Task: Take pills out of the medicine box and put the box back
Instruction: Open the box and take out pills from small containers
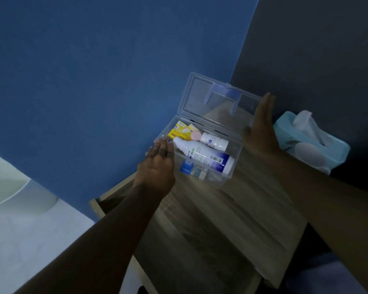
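A clear plastic medicine box [236,145] stands on a wooden bedside table [210,219], its lid [200,96] swung up and open with a blue handle on it. Inside lie a yellow pill packet [180,132], a large white and blue bottle [206,158], a smaller white bottle [215,142] with a pink cap, and a small blue-capped item [187,167]. My left hand [157,164] rests flat against the box's left end, fingers straight. My right hand [261,126] is held flat and upright by the lid's right edge, holding nothing.
A light blue tissue box [314,143] sits at the table's right, close to my right hand. A blue wall rises behind the box and a dark wall to the right. The table's left edge [98,204] drops to a pale floor, with a white object at far left.
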`<state>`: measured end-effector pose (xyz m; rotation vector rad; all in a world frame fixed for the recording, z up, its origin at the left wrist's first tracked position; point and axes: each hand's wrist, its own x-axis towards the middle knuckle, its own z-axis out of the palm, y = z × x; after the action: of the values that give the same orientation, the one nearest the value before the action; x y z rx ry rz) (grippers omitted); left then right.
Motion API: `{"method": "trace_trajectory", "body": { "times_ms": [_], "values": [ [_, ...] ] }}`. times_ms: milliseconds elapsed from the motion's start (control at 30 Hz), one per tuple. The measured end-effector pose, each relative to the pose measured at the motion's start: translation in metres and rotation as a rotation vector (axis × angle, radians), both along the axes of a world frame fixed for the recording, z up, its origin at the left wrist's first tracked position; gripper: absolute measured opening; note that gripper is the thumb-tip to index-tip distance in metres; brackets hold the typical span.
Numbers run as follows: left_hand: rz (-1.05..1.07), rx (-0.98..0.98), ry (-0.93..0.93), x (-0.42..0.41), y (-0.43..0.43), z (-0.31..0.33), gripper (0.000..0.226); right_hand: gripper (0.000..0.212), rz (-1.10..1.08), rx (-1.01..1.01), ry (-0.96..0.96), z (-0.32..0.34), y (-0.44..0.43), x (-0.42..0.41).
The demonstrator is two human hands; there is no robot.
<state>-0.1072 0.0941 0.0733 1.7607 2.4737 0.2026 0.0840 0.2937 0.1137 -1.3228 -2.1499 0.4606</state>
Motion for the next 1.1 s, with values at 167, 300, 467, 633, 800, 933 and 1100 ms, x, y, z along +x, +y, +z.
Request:
{"method": "trace_trajectory", "body": {
  "times_ms": [167, 300, 467, 633, 800, 933, 1100],
  "values": [
    [0.003, 0.014, -0.012, 0.0, -0.002, -0.004, 0.074, 0.068, 0.144, 0.563, -0.148, 0.016, -0.032, -0.032],
    [-0.008, 0.029, 0.012, 0.002, -0.002, -0.006, 0.072, 0.032, 0.434, 0.544, -0.368, 0.024, -0.043, -0.068],
    [-0.012, 0.051, -0.009, 0.0, -0.001, -0.009, 0.07, 0.041, 0.328, -0.055, -0.55, 0.023, -0.032, -0.099],
    [-0.017, 0.032, -0.005, 0.0, -0.001, -0.006, 0.071, 0.051, 0.312, -0.108, -0.572, 0.014, -0.022, -0.112],
    [-0.02, 0.02, -0.036, 0.0, -0.005, 0.001, 0.073, 0.041, 0.321, -0.134, -0.339, 0.017, -0.022, -0.099],
    [-0.05, -0.02, -0.137, -0.011, -0.006, 0.02, 0.07, 0.029, 0.367, -0.134, -0.17, 0.034, -0.033, -0.07],
    [0.059, 0.149, -0.445, 0.003, -0.02, 0.059, 0.06, 0.038, 0.439, -0.156, -0.087, 0.068, -0.059, -0.03]
  ]
}}
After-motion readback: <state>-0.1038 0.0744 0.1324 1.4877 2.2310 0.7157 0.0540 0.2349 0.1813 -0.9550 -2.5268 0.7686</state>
